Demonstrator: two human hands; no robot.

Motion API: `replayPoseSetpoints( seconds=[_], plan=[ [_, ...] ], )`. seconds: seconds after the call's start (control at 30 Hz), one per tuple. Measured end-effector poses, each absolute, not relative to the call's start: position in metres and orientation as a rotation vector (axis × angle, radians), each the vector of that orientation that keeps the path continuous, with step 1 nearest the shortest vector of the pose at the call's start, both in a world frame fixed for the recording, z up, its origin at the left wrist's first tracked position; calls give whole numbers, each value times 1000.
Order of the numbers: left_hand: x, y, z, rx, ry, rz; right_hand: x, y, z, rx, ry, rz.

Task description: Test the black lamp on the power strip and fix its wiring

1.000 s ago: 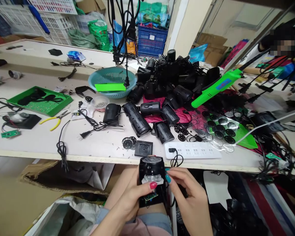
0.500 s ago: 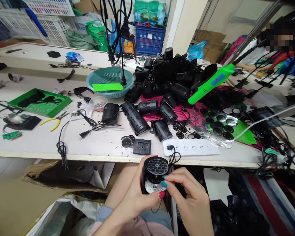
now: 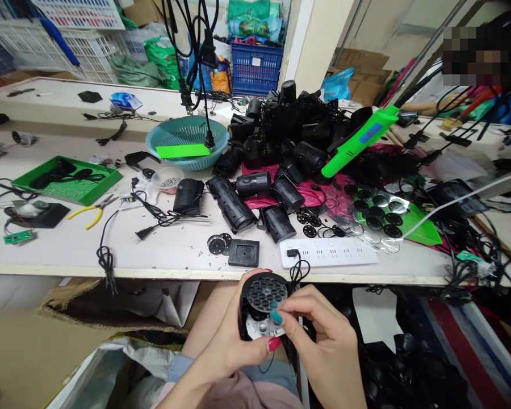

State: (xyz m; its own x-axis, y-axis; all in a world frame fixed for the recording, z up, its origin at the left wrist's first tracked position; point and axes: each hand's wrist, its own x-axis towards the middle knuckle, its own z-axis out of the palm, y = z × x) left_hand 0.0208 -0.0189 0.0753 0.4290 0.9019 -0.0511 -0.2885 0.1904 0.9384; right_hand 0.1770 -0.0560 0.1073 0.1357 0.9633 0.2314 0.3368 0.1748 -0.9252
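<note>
Black cylindrical housing (image 3: 247, 285) cupped by left hand (image 3: 234, 336), fingers wrapped round wall, thumb at near edge beside white inner plate (image 3: 254, 328). Honeycomb lens disc (image 3: 264, 292), at housing's mouth, pinched by rim between right hand's (image 3: 321, 335) thumb and forefinger, gap narrow. Disc could be dropped or smudged if pinch slips. Just beyond fingertips, power-strip cord (image 3: 298, 274) could be snagged.

Device (image 3: 262, 301) before bench (image 3: 68, 247), tray (image 3: 96, 192) behind pliers (image 3: 101, 207)

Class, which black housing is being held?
The black housing gripped by the left hand, with the right hand at its honeycomb-patterned disc; the other housings on the table lie untouched.
</note>
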Motion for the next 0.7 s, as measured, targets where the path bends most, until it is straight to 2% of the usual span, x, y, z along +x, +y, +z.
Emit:
replayPoseSetpoints(
  seconds=[0.37,0.7],
  plan=[
    [34,-28,77,575,857,971,183,-54,92,-1367,-1241,861],
    [35,-23,83,442,879,929,190,-57,86,-1378,-1355,848]
  ],
)
